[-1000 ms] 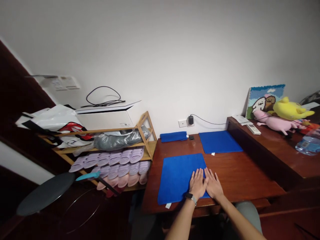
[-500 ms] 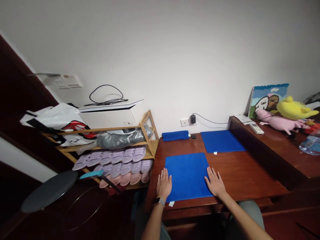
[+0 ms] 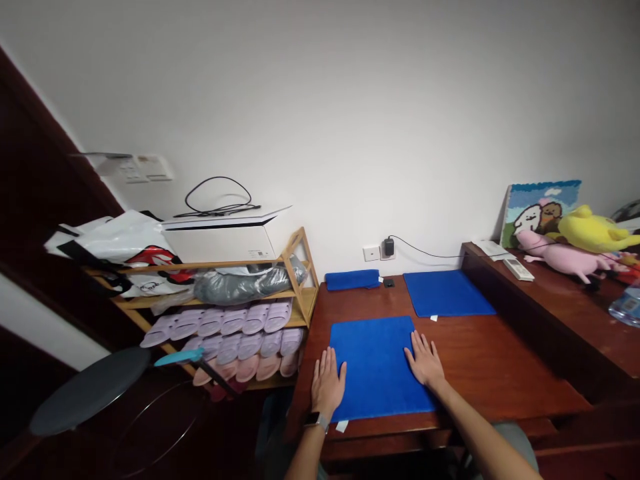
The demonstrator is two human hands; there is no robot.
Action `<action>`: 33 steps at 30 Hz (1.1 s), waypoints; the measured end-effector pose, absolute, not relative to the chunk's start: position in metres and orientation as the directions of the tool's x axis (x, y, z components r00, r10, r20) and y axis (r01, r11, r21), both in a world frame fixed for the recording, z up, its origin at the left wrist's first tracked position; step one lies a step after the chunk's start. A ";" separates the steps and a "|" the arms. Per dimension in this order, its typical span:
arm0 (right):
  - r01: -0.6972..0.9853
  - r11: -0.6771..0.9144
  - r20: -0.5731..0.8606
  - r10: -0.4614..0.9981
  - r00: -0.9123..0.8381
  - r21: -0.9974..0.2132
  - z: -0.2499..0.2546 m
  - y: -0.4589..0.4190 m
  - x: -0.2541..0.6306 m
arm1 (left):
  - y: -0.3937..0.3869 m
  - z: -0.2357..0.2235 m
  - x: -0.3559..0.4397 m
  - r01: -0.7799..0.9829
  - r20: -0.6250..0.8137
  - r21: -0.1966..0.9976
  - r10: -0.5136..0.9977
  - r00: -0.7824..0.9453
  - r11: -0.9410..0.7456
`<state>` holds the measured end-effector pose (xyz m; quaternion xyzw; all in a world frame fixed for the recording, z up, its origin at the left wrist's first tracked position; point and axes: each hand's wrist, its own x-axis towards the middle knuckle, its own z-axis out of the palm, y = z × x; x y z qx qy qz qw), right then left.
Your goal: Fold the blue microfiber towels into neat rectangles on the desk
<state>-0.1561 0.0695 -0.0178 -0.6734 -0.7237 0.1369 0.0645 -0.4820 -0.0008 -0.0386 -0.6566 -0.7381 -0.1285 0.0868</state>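
A square blue cloth [image 3: 377,367] lies flat on the wooden desk [image 3: 505,363], with a white tag at its near left corner. My left hand [image 3: 328,383] rests flat along the cloth's left edge, fingers stretched forward, a watch [image 3: 317,419] on the wrist. On the cloth's right edge lies my right hand [image 3: 425,358], palm down with fingers extended. Neither hand grips anything. Toward the back right of the desk a second blue cloth [image 3: 447,293] is spread flat. A rolled or folded blue cloth [image 3: 353,280] sits at the back left by the wall.
Left of the desk stands a wooden rack [image 3: 305,293] with slippers [image 3: 255,317], a white box [image 3: 225,240] and a bag. A dark round stool [image 3: 93,387] is farther left. On the raised right surface are a remote [image 3: 519,269], plush toys [image 3: 595,230] and a bottle [image 3: 626,305].
The view has tilted up slightly, so everything sits lower. My right hand has shifted a little inward on the cloth; my left hand stays at the left edge.
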 end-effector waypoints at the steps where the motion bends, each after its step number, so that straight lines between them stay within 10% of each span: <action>1: 0.956 0.058 -0.087 0.992 -0.087 -0.288 -0.019 0.069 -0.156 | 0.001 -0.035 -0.478 0.994 0.309 0.069 0.946 -0.103 0.085; 14: 0.963 0.098 -0.104 0.986 -0.128 -0.250 -0.026 0.073 -0.153 | 0.070 -0.018 -0.277 0.907 0.096 0.284 0.950 0.296 -0.311; 33: 0.961 0.068 -0.062 0.994 -0.088 -0.268 -0.029 0.072 -0.152 | 0.046 -0.018 -0.496 0.986 0.157 0.147 0.982 -0.107 0.084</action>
